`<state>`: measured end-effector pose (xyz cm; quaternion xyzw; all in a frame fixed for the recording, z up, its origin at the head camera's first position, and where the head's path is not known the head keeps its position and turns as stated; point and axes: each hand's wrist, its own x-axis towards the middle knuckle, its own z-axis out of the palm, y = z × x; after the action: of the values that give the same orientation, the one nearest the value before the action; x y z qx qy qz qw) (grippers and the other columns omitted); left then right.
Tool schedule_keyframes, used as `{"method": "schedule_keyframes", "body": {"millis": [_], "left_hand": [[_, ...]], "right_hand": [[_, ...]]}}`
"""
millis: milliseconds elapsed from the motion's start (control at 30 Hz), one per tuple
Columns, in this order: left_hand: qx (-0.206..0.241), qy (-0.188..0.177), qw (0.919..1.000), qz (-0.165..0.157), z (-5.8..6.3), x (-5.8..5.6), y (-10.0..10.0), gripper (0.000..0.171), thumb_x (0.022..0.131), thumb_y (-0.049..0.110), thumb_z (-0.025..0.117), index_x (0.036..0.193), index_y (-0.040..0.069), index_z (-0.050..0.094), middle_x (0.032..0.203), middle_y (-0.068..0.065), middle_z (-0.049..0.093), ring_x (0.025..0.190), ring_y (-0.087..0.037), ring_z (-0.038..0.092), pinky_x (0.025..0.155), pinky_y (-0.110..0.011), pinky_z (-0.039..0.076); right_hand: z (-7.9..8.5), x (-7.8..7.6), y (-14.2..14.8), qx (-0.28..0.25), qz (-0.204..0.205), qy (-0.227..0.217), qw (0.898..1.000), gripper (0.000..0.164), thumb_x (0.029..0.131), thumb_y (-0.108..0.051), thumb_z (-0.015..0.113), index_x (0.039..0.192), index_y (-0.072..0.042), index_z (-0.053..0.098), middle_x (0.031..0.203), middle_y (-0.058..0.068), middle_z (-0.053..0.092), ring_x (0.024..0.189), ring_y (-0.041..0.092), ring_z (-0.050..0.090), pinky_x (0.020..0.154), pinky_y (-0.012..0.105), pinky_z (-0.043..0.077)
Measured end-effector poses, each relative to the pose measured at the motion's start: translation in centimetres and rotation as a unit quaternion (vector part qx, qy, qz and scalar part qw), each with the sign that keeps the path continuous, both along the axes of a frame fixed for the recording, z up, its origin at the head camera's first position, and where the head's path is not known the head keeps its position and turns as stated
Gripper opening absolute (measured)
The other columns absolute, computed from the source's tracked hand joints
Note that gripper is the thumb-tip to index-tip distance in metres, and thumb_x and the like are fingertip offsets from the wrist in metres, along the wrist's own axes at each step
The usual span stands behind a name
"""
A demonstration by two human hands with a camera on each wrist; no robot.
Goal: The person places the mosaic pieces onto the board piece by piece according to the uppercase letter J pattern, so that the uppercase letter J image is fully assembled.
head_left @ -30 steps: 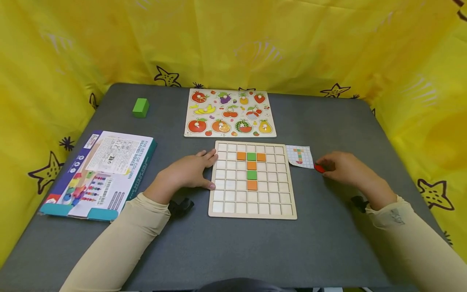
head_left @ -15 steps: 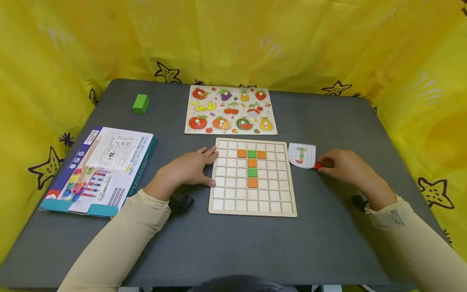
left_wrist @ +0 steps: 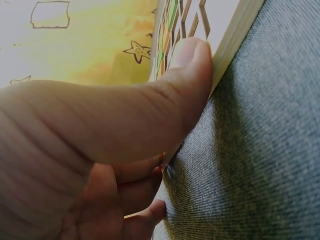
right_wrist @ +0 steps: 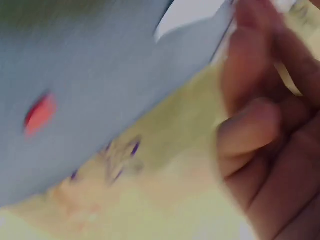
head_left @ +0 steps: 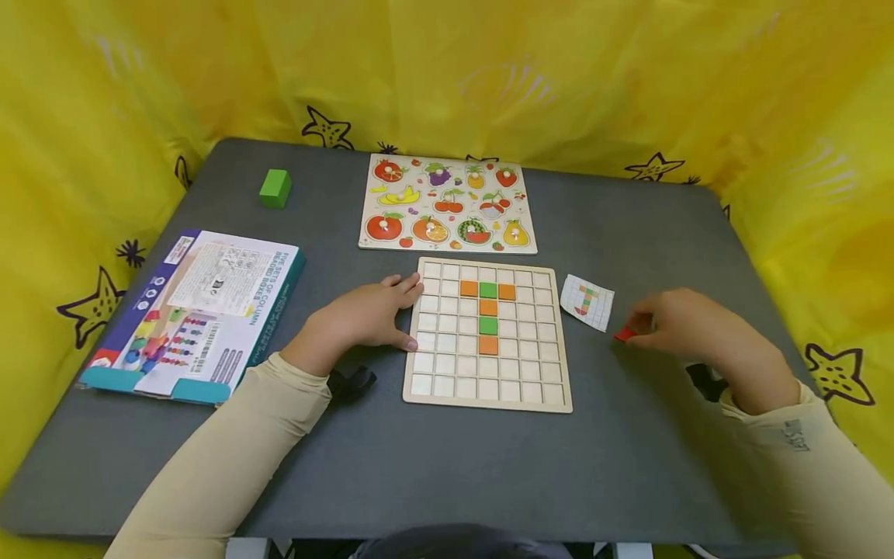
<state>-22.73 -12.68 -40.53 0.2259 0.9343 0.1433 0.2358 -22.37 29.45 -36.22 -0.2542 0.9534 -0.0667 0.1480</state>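
My left hand (head_left: 359, 317) rests at the left rim of the wooden grid board (head_left: 454, 401), thumb on the rim and fingers farther up the same side. Orange and green tiles sit in the grid as a T shape, with a green tile (head_left: 487, 325) in its stem. To the right of the board, my right hand (head_left: 687, 326) pinches a small red piece (head_left: 624, 335) just above or on the table; its full shape is hidden. A paper pattern card (head_left: 587, 303) lies tilted between the board and this hand. In the blurred right wrist view, a red piece (right_wrist: 40, 114) appears apart from the fingers.
A fruit peg puzzle (head_left: 448, 205) lies behind the board. On the left are a flat toy box (head_left: 199, 317) and a green block (head_left: 275, 189). Yellow curtain (head_left: 447, 70) hangs around the grey table's (head_left: 447, 473) back and sides.
My right hand has drawn back slightly to the right and toward me with the red piece. The paper card has turned and lies apart from the fingers. My left hand stays on the board.
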Motion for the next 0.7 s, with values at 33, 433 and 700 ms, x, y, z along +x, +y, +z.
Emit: {"method": "schedule_keyframes", "body": {"millis": [33, 433, 700], "left_hand": [[-0.003, -0.001, 1.0, 0.001, 0.0, -0.1, 0.0, 0.097, 0.082, 0.042, 0.079, 0.156, 0.012, 0.023, 0.162, -0.005, 0.014, 0.147, -0.033, 0.01, 0.111, -0.053, 0.024], [-0.017, -0.009, 0.9998, 0.006, 0.1, -0.3, 0.2, 0.099, 0.081, 0.045, 0.077, 0.156, 0.015, 0.02, 0.162, -0.003, 0.012, 0.147, -0.032, 0.009, 0.111, -0.054, 0.024], [-0.023, -0.009, 0.9997, 0.005, 0.1, -0.3, 0.2, 0.099, 0.082, 0.046, 0.077, 0.156, 0.015, 0.02, 0.162, -0.004, 0.011, 0.147, -0.033, 0.01, 0.111, -0.054, 0.024]], "right_hand": [[-0.2, 0.2, -0.8, -0.02, 0.023, 0.008, 0.999, 0.01, 0.079, -0.02, 0.082, 0.083, -0.02, 0.073, 0.075, -0.013, 0.059, 0.065, 0.01, 0.051, 0.06, 0.032, 0.044], [-3.1, 1.1, -12.7, -0.096, 0.286, 0.046, 0.952, 0.014, 0.085, -0.024, 0.077, 0.098, -0.018, 0.074, 0.085, -0.009, 0.063, 0.079, 0.01, 0.055, 0.072, 0.029, 0.048], [-4.0, 0.7, -14.3, -0.095, 0.312, 0.05, 0.944, 0.013, 0.084, -0.018, 0.077, 0.097, -0.02, 0.076, 0.082, -0.01, 0.062, 0.073, 0.007, 0.05, 0.066, 0.026, 0.045]]}}
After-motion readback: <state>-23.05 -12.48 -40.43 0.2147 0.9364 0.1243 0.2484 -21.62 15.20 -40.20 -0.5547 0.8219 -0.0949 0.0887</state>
